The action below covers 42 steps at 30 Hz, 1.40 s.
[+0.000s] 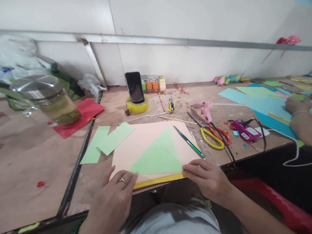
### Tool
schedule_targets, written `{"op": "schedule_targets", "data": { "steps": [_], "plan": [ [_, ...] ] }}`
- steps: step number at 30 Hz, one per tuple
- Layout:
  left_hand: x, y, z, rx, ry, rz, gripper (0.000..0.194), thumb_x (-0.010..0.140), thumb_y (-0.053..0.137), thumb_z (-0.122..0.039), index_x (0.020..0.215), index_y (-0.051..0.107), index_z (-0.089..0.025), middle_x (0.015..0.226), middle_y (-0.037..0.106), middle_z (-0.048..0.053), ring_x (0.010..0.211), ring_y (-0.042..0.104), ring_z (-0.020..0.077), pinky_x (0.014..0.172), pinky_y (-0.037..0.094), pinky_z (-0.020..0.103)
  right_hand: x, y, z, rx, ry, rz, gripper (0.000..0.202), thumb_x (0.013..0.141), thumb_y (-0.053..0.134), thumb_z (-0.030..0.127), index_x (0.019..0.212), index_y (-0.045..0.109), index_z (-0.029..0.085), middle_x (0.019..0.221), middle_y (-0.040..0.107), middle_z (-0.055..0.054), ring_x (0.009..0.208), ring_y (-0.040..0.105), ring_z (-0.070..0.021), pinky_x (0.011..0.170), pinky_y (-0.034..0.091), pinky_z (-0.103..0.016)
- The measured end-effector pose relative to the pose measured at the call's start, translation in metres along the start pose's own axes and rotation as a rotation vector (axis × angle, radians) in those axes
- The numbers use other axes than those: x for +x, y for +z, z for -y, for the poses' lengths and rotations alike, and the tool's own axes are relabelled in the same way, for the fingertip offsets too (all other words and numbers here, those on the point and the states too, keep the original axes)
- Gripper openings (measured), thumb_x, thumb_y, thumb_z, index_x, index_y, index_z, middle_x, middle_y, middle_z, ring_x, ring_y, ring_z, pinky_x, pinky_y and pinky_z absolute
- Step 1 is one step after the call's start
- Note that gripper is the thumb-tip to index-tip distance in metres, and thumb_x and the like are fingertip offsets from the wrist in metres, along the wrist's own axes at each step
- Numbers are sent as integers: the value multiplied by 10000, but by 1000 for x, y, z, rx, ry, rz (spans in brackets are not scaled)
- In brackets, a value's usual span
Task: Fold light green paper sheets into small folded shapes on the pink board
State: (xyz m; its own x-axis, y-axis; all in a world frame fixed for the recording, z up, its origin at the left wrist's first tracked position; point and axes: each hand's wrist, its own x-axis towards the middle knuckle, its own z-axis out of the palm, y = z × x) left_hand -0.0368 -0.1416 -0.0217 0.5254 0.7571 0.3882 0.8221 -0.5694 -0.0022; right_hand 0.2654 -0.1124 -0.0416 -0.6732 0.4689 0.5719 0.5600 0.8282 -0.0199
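Observation:
A light green sheet of paper (156,153), triangular in shape, lies on a stack of pale pink paper (126,152) with a yellow layer at the front edge. My left hand (115,193), with a ring and a green bead bracelet, has its fingers closed at the left corner of the green paper. At the opposite corner, my right hand (209,178) pinches the paper between thumb and fingers. A green craft knife (189,142) rests on the stack, to the right of the triangle. Two light green strips (116,138) overlap at the stack's left side.
Scissors (212,138), a pink glue gun (205,111) and a purple power strip (246,130) with cables lie right. A phone (135,88) leans by yellow tape (138,105). A glass tea jar (59,107) stands left. Another person's hand (298,106) touches coloured papers far right.

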Motion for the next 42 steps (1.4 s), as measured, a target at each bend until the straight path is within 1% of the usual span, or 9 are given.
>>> {"op": "schedule_targets", "data": {
  "steps": [7,10,13,16,19,22,28,35,42],
  "plan": [
    [-8,-2,3,72,-65,-63,380,807,360,-22,955,679,-165,893,725,68,856,627,250,913,380,460,-8,-8,-3,50,68,-42,306,896,425,15,982,673,171,933,745,-70,846,649,-175,725,598,-300],
    [0,-6,1,117,-52,-24,330,801,392,-23,876,681,-164,822,699,76,832,613,258,895,395,464,5,-13,6,41,96,-99,294,878,430,14,960,659,179,919,737,-77,853,640,-190,734,590,-331],
    [12,-7,-7,161,-60,-6,259,794,441,-27,792,658,-170,805,672,88,823,596,259,877,412,448,28,-8,21,87,51,-126,293,866,423,26,1013,637,162,998,718,-104,938,610,-219,796,574,-366],
    [22,-2,-18,86,-23,0,277,786,457,-29,926,655,-163,894,683,83,860,592,248,881,425,425,52,8,33,148,-17,-31,301,889,381,30,1011,629,149,1001,698,-105,907,585,-206,797,558,-341],
    [26,5,-26,-25,23,52,380,769,464,-20,1095,626,-130,981,693,79,873,597,229,868,448,393,63,27,34,163,-43,107,261,894,392,47,913,639,128,851,670,-85,792,550,-204,700,540,-323],
    [23,12,-27,-49,20,54,392,778,455,-16,1111,630,-124,1016,701,82,893,604,221,879,452,391,62,37,30,183,-60,153,235,884,416,44,881,641,110,784,636,-71,747,519,-199,662,513,-307],
    [13,22,-25,-42,25,-70,374,841,442,-43,1135,644,-154,1068,709,81,937,617,224,938,423,421,57,37,26,224,-64,158,283,923,359,53,897,637,98,772,614,-74,747,494,-197,680,494,-302],
    [9,20,-23,-75,19,-72,366,862,425,-76,1106,667,-201,1077,712,69,971,621,199,986,418,399,57,36,25,258,-42,144,311,934,321,45,970,621,119,778,608,-65,766,503,-191,686,487,-287],
    [11,16,-21,-87,-9,-89,337,863,445,-97,1076,678,-215,1029,730,35,929,631,189,976,402,385,47,29,18,199,-73,171,340,965,300,75,877,620,142,748,596,-62,713,490,-181,629,462,-277]
  ]
}}
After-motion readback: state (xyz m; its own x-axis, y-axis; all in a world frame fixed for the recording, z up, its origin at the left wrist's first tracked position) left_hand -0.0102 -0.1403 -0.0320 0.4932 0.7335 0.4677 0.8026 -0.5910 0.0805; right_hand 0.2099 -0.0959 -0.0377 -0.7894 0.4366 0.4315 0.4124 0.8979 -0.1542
